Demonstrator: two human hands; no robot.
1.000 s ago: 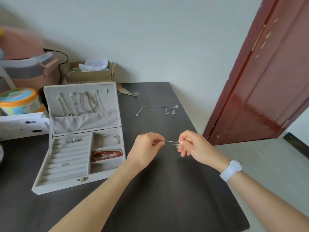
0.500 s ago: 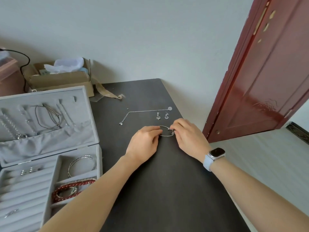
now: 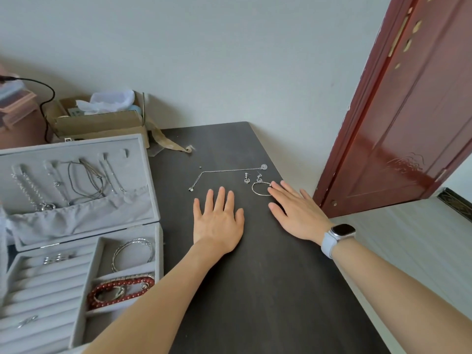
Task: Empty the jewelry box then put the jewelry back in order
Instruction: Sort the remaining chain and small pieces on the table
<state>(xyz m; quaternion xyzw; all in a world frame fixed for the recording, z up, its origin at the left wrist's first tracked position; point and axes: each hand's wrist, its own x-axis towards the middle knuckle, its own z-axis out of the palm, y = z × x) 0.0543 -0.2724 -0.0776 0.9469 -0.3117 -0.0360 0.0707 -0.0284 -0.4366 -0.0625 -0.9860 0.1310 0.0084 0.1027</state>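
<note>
Both palms lie flat, fingers straight: left hand (image 3: 218, 221) bare, right hand (image 3: 296, 210) touching the bracelet (image 3: 261, 188).

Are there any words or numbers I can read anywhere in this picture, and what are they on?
None can be read.
The smartwatch screen is dark, with nothing on it.
A small packet in the cardboard box may carry print, but it is too small and blurred to read.
The jewelry box shows no label.

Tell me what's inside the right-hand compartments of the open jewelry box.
In the jewelry box, the upper right compartment holds thin silver bangles. The lower one holds a red beaded bracelet coiled around a silver piece. Whatever lies beneath the beads is covered.
</note>
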